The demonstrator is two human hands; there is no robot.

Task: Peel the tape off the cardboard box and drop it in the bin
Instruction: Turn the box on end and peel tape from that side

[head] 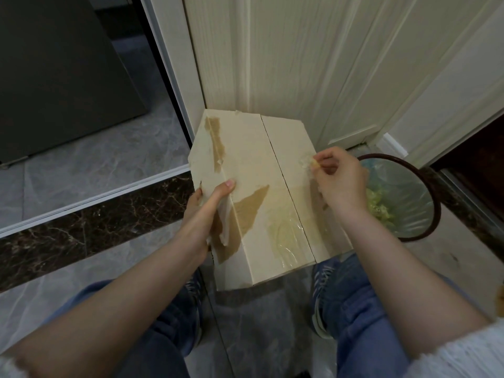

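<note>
Indoors | grey marble floor (90,162) | cream door (300,64) | bin (433,214) beside it

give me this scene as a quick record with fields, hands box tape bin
left hand: grips the left edge of the cardboard box
right hand: fingers pinch a crumpled bit of clear tape at the box's right edge
box surface: brown torn patches, glossy tape residue
bin: lined, right of the box, scraps inside

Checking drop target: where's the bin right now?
In the head view the bin stands on the floor at right, just beyond the right hand and beside the cardboard box, near the door frame's foot.
</note>
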